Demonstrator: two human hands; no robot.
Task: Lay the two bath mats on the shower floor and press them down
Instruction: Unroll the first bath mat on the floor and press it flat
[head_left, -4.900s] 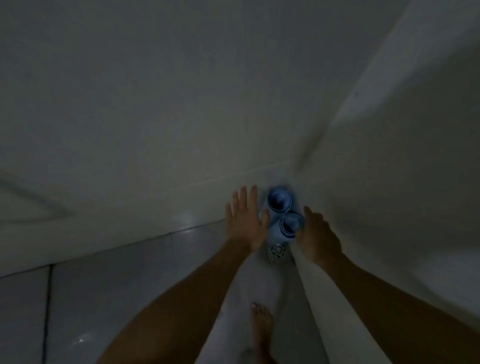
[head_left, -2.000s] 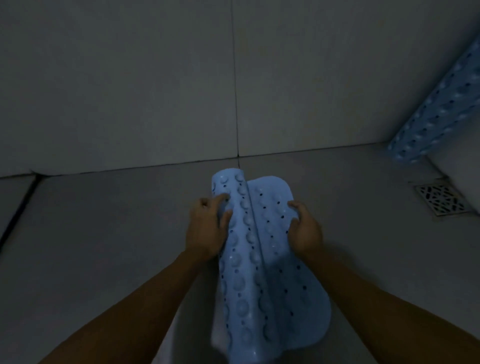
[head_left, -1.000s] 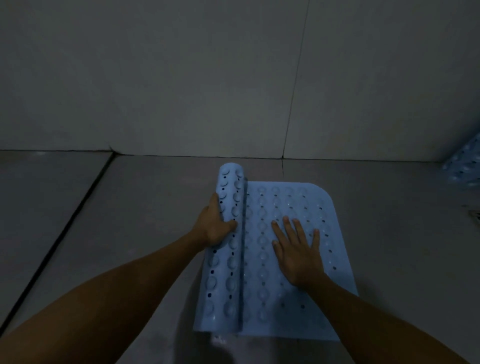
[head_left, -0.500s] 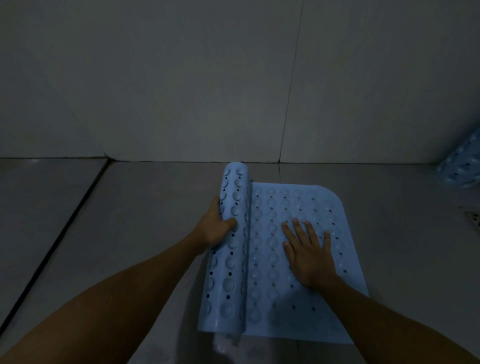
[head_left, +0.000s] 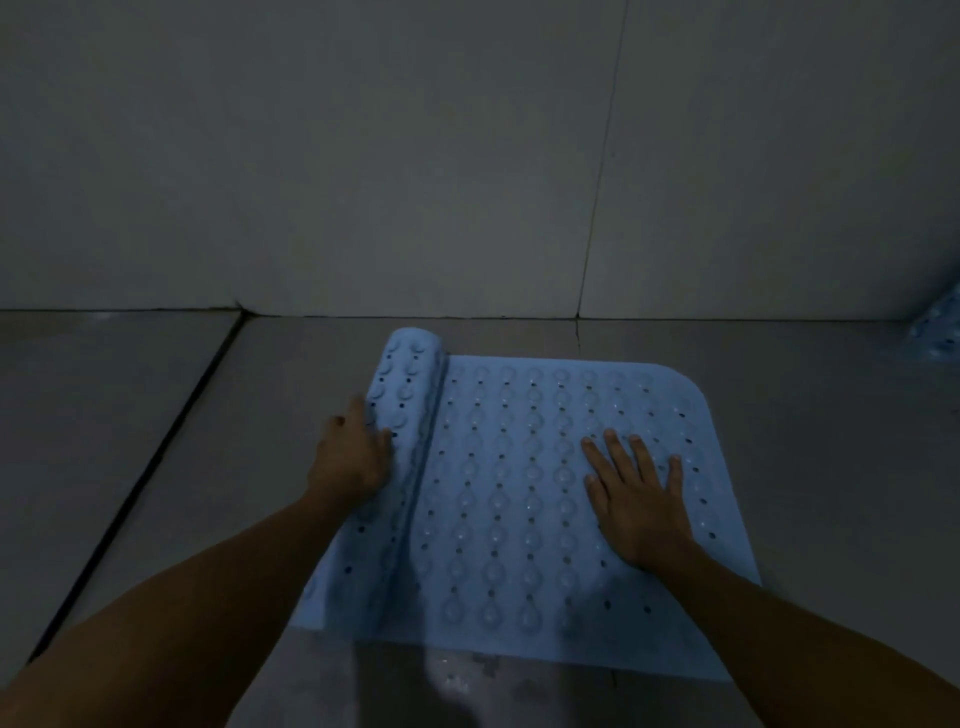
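A light blue bath mat (head_left: 519, 493) with bumps and small holes lies partly unrolled on the grey shower floor (head_left: 156, 415). Its left part is still a roll. My left hand (head_left: 350, 457) rests against the outer side of that roll, fingers curved over it. My right hand (head_left: 636, 499) lies flat, fingers spread, on the unrolled right part of the mat. The second blue mat (head_left: 940, 332) shows only as a rolled end at the far right edge, leaning near the wall.
A tiled wall (head_left: 467, 156) rises just behind the mat. A dark floor joint (head_left: 140, 478) runs diagonally at the left. A wet, glossy patch (head_left: 457, 691) of floor lies in front of the mat.
The roll has moved left under my left hand, and more of the mat lies flat. My right hand stays pressed on the flat part.
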